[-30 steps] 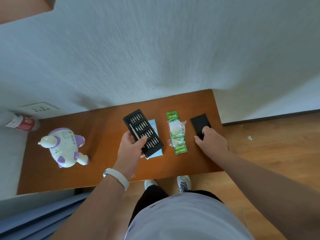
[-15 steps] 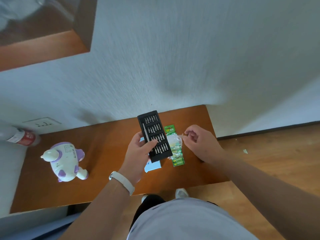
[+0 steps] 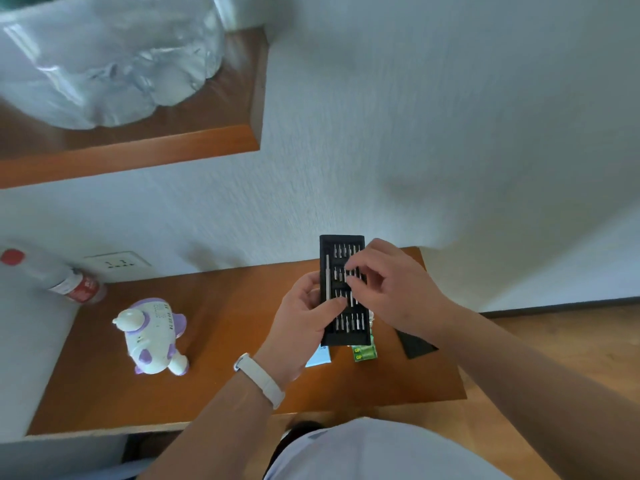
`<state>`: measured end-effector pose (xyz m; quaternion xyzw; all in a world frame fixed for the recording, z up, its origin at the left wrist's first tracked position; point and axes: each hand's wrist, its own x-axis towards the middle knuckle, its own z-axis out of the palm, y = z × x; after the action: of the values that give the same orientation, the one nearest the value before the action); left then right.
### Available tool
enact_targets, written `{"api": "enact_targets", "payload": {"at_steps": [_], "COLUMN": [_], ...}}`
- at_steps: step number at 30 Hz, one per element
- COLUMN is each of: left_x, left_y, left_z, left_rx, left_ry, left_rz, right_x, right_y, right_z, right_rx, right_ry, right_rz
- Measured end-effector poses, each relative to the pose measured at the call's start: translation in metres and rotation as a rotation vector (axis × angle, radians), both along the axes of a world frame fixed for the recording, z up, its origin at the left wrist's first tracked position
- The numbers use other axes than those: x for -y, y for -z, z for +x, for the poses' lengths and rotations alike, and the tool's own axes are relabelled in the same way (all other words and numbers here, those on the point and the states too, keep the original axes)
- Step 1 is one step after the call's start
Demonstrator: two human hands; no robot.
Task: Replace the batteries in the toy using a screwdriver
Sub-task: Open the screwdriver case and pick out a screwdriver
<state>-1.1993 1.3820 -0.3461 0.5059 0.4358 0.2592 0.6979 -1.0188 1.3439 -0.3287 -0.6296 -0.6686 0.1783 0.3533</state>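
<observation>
Your left hand (image 3: 304, 317) grips the black screwdriver bit case (image 3: 343, 244) by its left edge, thumb across its face, above the wooden desk (image 3: 225, 341). Your right hand (image 3: 391, 289) has curled fingertips on the second row of bits; whether they pinch one cannot be told. The screwdriver handle (image 3: 327, 277) sits in the case's left slot. The purple-and-white toy (image 3: 152, 337) stands well to the left. The green battery pack (image 3: 365, 353) lies on the desk, mostly hidden behind the case.

White textured wall (image 3: 433, 126) is rising behind a wooden desk (image 3: 221, 323).
A wooden shelf (image 3: 138, 157) is jutting out upper left; a socket (image 3: 116, 263) is sitting low on the wall; flooring (image 3: 561, 344), possibly laminate, is showing right.
</observation>
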Motion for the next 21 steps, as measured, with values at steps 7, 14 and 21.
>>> {"api": "enact_targets", "payload": {"at_steps": [7,14,21], "left_x": [0.007,0.006,0.002], "left_y": [-0.004,-0.004,-0.011], "left_z": [-0.003,0.000,0.005], "left_rx": [0.005,-0.014,-0.005], "left_ry": [-0.017,0.017,0.044], "left_rz": [0.022,0.052,0.058], "right_x": [0.000,0.004,-0.002], "right_y": [0.000,-0.002,-0.021], "right_z": [-0.009,-0.003,0.015], "right_rx": [0.083,0.093,0.125], "right_ry": [-0.008,-0.014,-0.087], "right_rz": [0.012,-0.021,-0.123]}}
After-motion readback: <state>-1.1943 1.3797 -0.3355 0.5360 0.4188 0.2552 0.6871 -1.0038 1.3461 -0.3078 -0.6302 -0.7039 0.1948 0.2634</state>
